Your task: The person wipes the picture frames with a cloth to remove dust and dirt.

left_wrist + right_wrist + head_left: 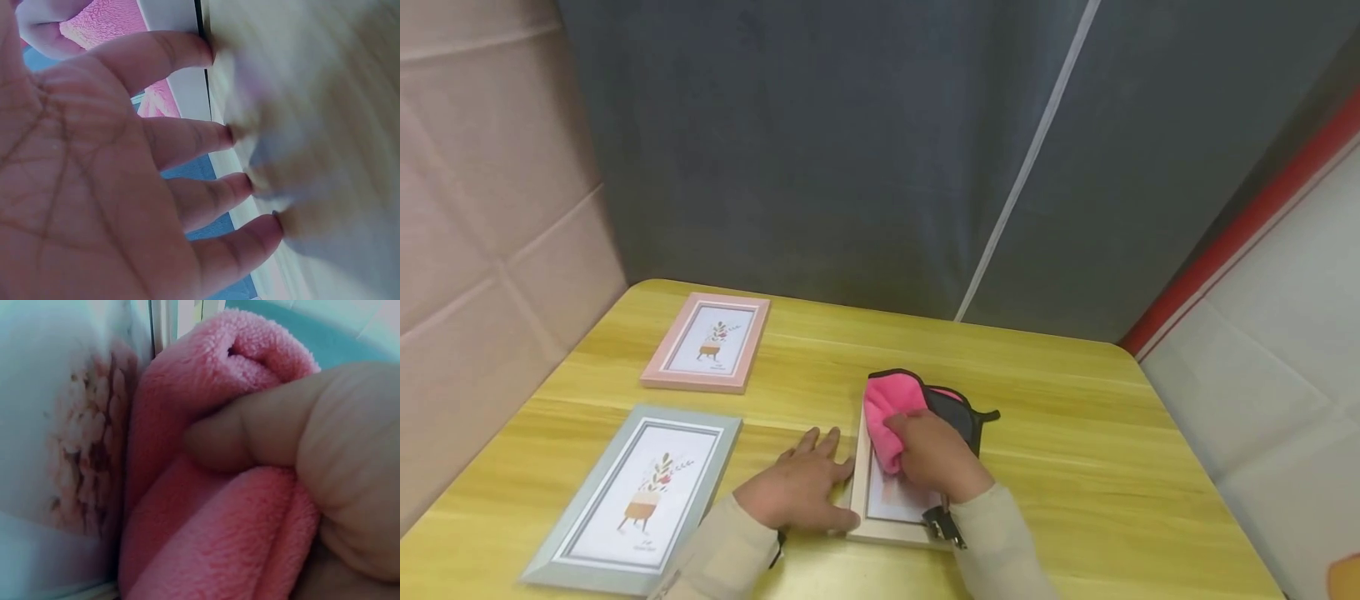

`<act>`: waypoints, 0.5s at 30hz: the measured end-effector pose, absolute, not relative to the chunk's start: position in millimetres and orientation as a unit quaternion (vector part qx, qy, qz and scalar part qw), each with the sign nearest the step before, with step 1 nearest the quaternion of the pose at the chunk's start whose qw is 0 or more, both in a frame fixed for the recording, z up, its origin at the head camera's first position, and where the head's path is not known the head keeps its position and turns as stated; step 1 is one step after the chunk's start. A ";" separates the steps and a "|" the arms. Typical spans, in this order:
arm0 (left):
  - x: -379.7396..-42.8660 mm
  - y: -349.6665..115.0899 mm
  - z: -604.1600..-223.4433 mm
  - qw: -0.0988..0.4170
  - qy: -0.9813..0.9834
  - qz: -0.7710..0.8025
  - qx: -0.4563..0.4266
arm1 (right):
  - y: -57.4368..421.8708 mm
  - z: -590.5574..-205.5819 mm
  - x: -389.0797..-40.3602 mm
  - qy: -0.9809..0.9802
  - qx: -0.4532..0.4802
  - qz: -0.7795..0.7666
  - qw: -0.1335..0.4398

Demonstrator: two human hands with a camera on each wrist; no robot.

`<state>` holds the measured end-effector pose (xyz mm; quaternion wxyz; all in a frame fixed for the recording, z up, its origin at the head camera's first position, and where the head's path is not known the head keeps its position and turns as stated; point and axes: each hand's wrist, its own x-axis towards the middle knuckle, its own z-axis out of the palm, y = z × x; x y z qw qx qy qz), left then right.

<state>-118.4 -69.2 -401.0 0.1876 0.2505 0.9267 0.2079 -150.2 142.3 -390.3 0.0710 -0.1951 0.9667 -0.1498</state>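
Cloth (pixel 891 400) gripped in right hand (pixel 936 454), against cream frame (pixel 895 508) near desk's (pixel 1097 500) front edge; left hand (pixel 805 490) spread at that frame's left side, holding nothing, likely as a brace. Toward left edge, green frame (pixel 643 492); by far-left corner, pink frame (pixel 709 343), presumably both out of the way.

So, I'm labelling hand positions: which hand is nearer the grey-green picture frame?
Left. The left hand lies right of the grey-green picture frame, between it and the cream frame; the right hand is farther right, over the cream frame, holding the pink cloth.
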 end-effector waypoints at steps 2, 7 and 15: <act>-118.9 -68.9 -401.0 0.186 0.927 0.206 0.251 | 142.6 -391.2 -150.6 0.965 -0.200 -0.157 0.068; -120.0 -67.6 -400.4 0.185 0.927 0.209 0.251 | 145.1 -392.6 -152.5 0.960 -0.207 -0.175 0.063; -117.7 -66.4 -397.5 0.194 0.924 0.225 0.242 | 167.4 -378.0 -150.9 0.954 -0.193 -0.228 0.016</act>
